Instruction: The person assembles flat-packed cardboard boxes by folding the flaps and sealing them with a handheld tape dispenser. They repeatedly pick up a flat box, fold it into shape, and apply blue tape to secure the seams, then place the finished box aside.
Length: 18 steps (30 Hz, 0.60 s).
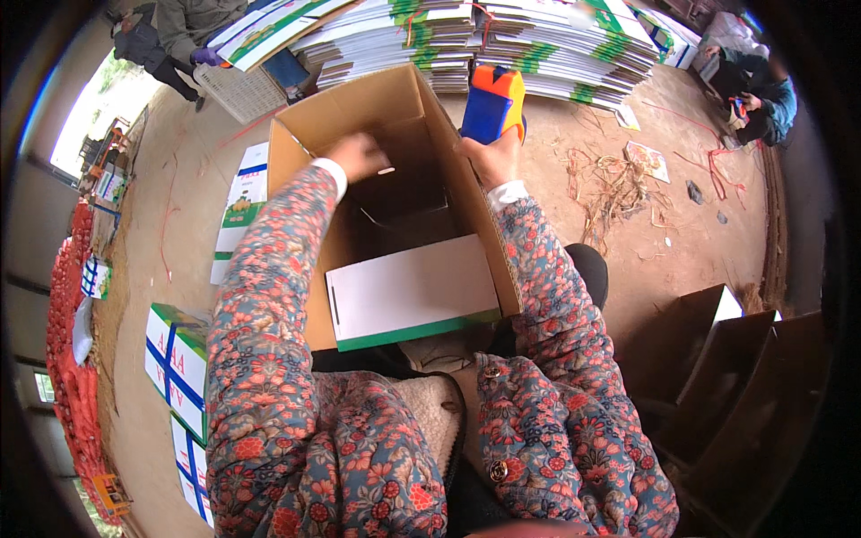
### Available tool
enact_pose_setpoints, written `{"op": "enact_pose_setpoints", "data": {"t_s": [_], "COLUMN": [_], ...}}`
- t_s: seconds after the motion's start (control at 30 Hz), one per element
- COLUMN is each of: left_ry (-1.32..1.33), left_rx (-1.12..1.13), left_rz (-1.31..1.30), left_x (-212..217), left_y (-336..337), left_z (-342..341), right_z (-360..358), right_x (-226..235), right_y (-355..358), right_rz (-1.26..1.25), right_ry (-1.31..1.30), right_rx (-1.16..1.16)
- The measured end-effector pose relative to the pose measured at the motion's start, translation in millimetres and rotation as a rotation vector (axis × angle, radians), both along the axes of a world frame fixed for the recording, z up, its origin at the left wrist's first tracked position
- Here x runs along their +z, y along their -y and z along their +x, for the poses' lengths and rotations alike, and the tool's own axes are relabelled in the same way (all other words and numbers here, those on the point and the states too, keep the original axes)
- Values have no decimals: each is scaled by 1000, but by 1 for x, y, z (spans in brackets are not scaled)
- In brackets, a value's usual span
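Note:
An open brown cardboard box [377,117] stands in front of me, its white inner flap [413,291] near my body. My left hand [357,154] reaches into the box, fingers curled near a small round object; whether it holds anything cannot be told. My right hand [493,157] is at the box's right wall, gripping a blue and orange tape dispenser [493,100] above the rim. Both my sleeves carry a red flower print.
Stacks of flat printed cartons [538,40] lie behind the box. Folded white, green and blue boxes [178,359] sit at left, open brown boxes [735,359] at right. Straw and string litter the floor [619,184]. Other people crouch at the far right [762,90] and far left [170,36].

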State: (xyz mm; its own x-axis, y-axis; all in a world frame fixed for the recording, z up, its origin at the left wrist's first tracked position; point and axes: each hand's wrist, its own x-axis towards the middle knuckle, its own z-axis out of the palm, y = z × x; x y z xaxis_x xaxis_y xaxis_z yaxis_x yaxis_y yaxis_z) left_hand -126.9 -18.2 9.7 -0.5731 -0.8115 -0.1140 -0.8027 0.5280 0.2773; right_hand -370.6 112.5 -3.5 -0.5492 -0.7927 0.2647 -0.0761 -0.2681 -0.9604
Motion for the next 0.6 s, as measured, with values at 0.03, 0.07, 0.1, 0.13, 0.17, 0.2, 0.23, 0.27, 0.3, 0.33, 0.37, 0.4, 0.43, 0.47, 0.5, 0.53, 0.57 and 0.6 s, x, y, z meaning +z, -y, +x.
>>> {"op": "enact_pose_setpoints", "data": {"t_s": [0.03, 0.07, 0.1, 0.13, 0.17, 0.2, 0.23, 0.27, 0.3, 0.33, 0.37, 0.4, 0.43, 0.47, 0.5, 0.53, 0.57, 0.6], "left_ry": [-347, -342, -244, -158, -136, -69, -37, 12, -102, -202, -262, -331, -243, -69, -29, 40, 90, 146], "left_rx": [69, 198, 268, 352, 354, 384, 447, 478, 475, 461, 448, 442, 485, 529, 465, 396, 330, 245], "left_rz": [-360, -494, -989, -1021, -1115, -1138, -1047, -905, -984, -1081, -1058, -981, -856, -621, -475, -502, -537, -528], "left_x": [15, 35, 40, 47, 45, 42, 34, 19, 9, -2, -16, -31, -48, -63, -78, -93, -105, -115], "left_y": [18, 40, 50, 63, 66, 67, 61, 50, 39, 24, 6, -13, -31, -42, -49, -50, -39, -22], "left_z": [3, 6, 7, 8, 8, 7, 6, 3, 2, 2, 3, 4, 3, 2, 3, 3, 6, 8], "right_z": [2, 4, 7, 7, 8, 8, 7, 6, 4, 3, 4, 2, 7, 7, 12, 16, 22, 31], "right_x": [0, 0, 0, 0, 1, 3, 5, 8, 10, 12, 14, 15, 14, 14, 13, 13, 12, 13], "right_y": [1, 1, 1, 1, 0, -1, -3, -5, -7, -9, -9, -11, -9, -8, -6, -3, -2, 2], "right_rz": [50, 57, 54, 35, 26, 43, 58, 73, 10, -49, -118, -49, -8, -37, 30, 59, 116, 151], "right_ry": [-24, -7, 15, 54, 92, 64, 39, 18, 74, 139, 198, 160, 142, 118, 19, -86, -183, -187], "right_rx": [-39, -41, -31, -37, -45, -58, -74, -93, -76, -55, -9, 20, 37, 8, -38, -96, -147, -176]}}
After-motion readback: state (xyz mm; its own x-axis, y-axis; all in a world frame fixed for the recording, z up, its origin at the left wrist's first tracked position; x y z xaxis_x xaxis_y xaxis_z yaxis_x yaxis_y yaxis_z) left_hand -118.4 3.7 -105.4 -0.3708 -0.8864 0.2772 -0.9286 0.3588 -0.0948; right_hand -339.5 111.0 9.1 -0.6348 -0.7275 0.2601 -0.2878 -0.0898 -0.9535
